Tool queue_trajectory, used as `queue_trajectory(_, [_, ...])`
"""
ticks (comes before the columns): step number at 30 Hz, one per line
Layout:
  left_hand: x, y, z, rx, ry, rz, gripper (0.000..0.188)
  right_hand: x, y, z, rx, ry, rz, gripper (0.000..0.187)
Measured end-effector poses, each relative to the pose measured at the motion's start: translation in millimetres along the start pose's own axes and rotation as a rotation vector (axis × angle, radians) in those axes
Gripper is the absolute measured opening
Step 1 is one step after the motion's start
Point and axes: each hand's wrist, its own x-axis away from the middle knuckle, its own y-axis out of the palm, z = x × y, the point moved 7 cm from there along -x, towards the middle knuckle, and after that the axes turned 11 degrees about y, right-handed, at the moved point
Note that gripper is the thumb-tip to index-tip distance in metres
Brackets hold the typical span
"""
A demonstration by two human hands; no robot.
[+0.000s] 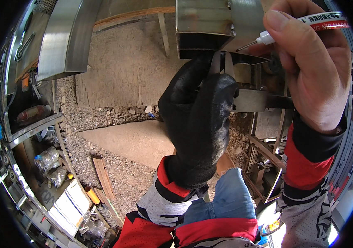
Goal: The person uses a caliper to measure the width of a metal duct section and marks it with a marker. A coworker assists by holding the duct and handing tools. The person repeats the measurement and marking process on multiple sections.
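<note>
In front of me, a rectangular steel tube [204, 18] points its open end toward me, beside a flatter steel face [248, 18]. My left hand [199, 120], in a black glove, is closed around what looks like a caliper [248, 100]. Two narrow metal jaws stand up from its fingers at the steel's lower edge, and a flat bar runs to the right. My bare right hand [315, 62] pinches a white and red marker pen [321, 20]. Its long thin nib points left and down, at or just off the steel near the jaws; contact is unclear.
Another brushed steel tube [64, 39] projects at the upper left. Shelves on the left hold a bottle [33, 115] and plastic items. A brown board [126, 66] and a pale triangular slab [135, 140] lie below on gravel. Metal frames [267, 153] and stacked long bars [350, 136] line the right.
</note>
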Motion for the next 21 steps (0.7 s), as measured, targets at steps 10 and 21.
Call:
queue_trajectory(10, [0.1,0.5,0.5,-0.002,0.002,0.002,0.03,-1.0,4.8,-0.4,0.027,-0.021,-0.014,0.029])
queue_trajectory(21, [-0.9,0.5,-0.4,0.004,-0.003,0.004,0.03,-2.6,7.6,-0.3,0.04,-0.028,-0.019,0.028])
